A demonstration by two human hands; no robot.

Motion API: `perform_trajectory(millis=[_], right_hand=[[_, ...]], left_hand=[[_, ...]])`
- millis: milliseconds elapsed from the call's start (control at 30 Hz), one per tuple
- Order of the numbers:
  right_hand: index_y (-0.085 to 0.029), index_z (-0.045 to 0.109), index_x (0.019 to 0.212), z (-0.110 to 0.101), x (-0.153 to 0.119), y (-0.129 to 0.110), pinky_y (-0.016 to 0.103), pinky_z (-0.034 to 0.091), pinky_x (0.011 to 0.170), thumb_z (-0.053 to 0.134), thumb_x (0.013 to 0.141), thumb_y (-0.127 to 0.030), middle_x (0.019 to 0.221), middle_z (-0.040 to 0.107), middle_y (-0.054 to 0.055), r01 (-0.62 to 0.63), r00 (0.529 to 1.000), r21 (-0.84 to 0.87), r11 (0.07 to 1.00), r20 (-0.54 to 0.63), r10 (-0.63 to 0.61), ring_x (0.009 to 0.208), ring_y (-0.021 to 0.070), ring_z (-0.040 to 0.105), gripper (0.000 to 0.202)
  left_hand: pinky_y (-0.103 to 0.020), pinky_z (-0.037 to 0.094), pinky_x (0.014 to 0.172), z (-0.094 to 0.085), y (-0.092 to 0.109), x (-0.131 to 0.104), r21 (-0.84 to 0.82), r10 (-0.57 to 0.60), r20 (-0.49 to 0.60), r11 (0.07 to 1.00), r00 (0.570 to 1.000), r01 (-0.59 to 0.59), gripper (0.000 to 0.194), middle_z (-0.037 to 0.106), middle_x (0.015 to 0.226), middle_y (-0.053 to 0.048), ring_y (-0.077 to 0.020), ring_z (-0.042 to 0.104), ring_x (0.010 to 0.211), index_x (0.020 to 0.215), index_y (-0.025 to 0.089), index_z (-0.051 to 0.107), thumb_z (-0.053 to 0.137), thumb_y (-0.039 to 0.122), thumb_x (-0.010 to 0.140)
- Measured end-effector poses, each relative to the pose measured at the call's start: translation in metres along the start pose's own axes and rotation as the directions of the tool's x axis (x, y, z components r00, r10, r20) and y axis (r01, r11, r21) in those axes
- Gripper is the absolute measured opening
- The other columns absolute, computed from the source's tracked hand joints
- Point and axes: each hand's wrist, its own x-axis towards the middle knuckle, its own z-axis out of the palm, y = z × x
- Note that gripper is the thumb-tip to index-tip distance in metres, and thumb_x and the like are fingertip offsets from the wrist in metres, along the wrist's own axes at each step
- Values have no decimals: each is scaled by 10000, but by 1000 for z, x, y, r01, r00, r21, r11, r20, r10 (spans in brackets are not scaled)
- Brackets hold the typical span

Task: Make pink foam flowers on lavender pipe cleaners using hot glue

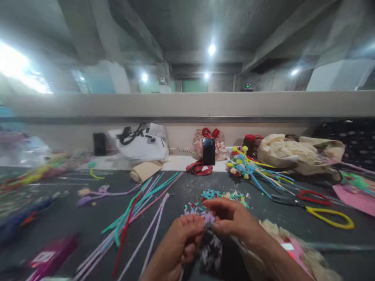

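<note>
My left hand [187, 236] is closed in a pinch on a small fuzzy lilac pipe cleaner [209, 217]. From the other side my right hand [234, 219] curls its thumb and bent forefinger around the same lilac piece. Fingers cover part of it, so its full shape is hidden. Just beyond the hands lies a scatter of short cut pipe-cleaner bits [215, 194] in turquoise, white, red and yellow. Two long pale lilac pipe cleaners [156, 224] rest left of my left hand, beside a spread bundle of turquoise, red and lilac pipe cleaners [137, 203].
Scissors [319, 203] with red and yellow handles lie at right, near a bunch of pipe-cleaner flowers [246, 164]. A phone [209, 151] stands upright behind. At left are a purple object [54, 255] and a finished-looking lilac stem [114, 193]. Bags [146, 142] line the back.
</note>
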Motion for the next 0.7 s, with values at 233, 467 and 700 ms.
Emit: perform_trajectory(millis=[233, 467, 700], right_hand=[[-209, 685, 827, 0, 1, 1, 229, 392, 620, 741, 533, -251, 740, 578, -8, 49, 998, -63, 997, 28, -47, 681, 125, 502, 302], [-181, 684, 744, 1, -1, 6, 169, 350, 427, 720, 585, -246, 590, 545, -40, 41, 999, -72, 997, 16, -40, 476, 63, 444, 175], [-173, 668, 693, 1, 1, 14, 172, 382, 417, 718, 590, -243, 557, 560, -51, 36, 999, -55, 998, -28, -38, 420, 57, 482, 135]], left_hand=[[-157, 30, 322, 1, 1, 2, 10, -24, 28, 1000, 999, 24, 185, 356, 441, 90, 9, 157, 316, 604, 166, 427, 524, 287, 704], [-155, 30, 321, -1, -2, 3, -8, -24, 9, 1000, 1000, 25, 166, 371, 443, 90, 11, 156, 315, 597, 167, 431, 536, 263, 684], [-154, 41, 320, -6, -5, 7, -39, -51, 69, 998, 996, 54, 125, 377, 469, 86, 9, 165, 325, 646, 166, 441, 515, 245, 708]])
